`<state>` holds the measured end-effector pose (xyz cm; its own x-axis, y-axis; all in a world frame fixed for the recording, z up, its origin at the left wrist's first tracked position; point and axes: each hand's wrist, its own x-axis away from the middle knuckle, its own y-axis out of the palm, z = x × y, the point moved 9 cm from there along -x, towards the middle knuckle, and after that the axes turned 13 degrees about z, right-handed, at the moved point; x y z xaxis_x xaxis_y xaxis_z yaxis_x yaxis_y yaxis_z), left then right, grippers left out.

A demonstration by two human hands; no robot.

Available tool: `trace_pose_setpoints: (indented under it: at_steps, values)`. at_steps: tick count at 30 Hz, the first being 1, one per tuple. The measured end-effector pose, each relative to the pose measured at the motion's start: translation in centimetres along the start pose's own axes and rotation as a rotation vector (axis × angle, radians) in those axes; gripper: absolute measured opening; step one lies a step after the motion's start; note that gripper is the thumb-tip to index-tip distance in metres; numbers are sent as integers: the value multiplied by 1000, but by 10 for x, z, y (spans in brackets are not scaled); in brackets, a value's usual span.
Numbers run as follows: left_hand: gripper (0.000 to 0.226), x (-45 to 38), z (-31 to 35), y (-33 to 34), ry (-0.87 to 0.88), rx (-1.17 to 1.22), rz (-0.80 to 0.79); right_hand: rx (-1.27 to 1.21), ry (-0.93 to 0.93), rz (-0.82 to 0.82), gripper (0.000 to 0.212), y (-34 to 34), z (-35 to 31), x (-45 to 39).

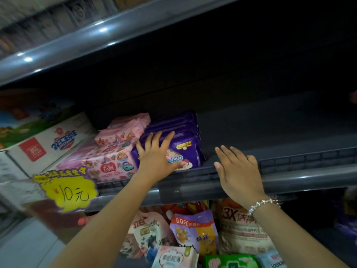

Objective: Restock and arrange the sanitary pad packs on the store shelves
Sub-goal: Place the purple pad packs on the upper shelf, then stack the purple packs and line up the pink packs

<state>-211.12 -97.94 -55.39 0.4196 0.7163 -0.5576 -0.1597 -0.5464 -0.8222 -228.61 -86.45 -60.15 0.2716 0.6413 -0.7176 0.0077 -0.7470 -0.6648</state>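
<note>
On the shelf (289, 171), left of centre, the purple packs (185, 151) run front-to-back, pink packs (116, 151) alongside; the left hand (154, 153) presses them with spread fingers, nearer than the open, empty right hand (238, 171).

Purple packs (183, 149); pink patterned packs (114, 151); yellow price tag (69, 192).

The purple pack (181, 151) reads "420". The yellow tag (71, 192) says "10元". A lower bag (239, 225) shows "3X", another pouch (193, 229) "9.9元".
</note>
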Motion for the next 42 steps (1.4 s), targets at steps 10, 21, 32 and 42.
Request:
trace_pose_setpoints:
  at_steps: [10,21,32,42]
  values:
    - [94,-23,-7,11,92,211,101,-8,5,-19,58,0,-2,-1]
    - [82,0,-9,-1,56,339,133,-30,-39,-70,65,0,-4,2]
    - [52,122,-27,-45,-250,631,396,-316,-227,-232,68,-2,-94,75]
    - [65,266,-106,36,-656,631,276,-424,-365,-580,74,44,-192,192]
